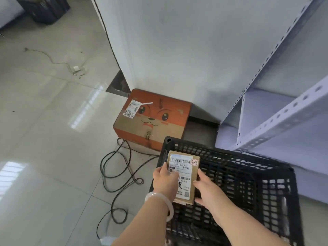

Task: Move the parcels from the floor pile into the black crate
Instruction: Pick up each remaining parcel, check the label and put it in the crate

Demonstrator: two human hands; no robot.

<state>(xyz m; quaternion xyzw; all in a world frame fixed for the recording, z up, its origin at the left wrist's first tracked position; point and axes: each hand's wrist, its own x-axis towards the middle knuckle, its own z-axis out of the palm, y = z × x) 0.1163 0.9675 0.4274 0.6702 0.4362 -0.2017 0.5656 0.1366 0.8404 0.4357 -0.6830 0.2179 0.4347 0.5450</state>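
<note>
Left hand (164,181): clasped on the left long edge of the small parcel, thumb laid over the white label, other fingers hidden behind the edge.
Left wrist: ringed by a pale bangle (162,203), forearm coming in from the bottom of the view.
Right hand (206,189): pressed against the right edge and lower right corner of the parcel, fingers loosely spread and only half curled, palm turned toward the cardboard; gripping from that side together with the left.
Small parcel (182,176): flat brown cardboard, held between both hands inside the rim of the black crate, against its left wall, tilted with the label face up toward the camera; resting on the crate floor or lifted off it, cannot tell.
Label on the parcel: white, with barcodes, printed text, a large handwritten character, and a small pink tag at the upper right corner.
Black crate (257,176): open lattice plastic, standing on the floor just beside the grey metal shelving (284,110), apart from the parcel no contents visible.
Orange box (152,118): printed with a cartoon animal face, on the floor against the white wall, just beyond the crate's far left corner, a white label on its top left.
Black cable (120,173): looped loosely over the pale tiles left of the crate.
Second dark crate (44,8): far upper left, well apart from everything else.
</note>
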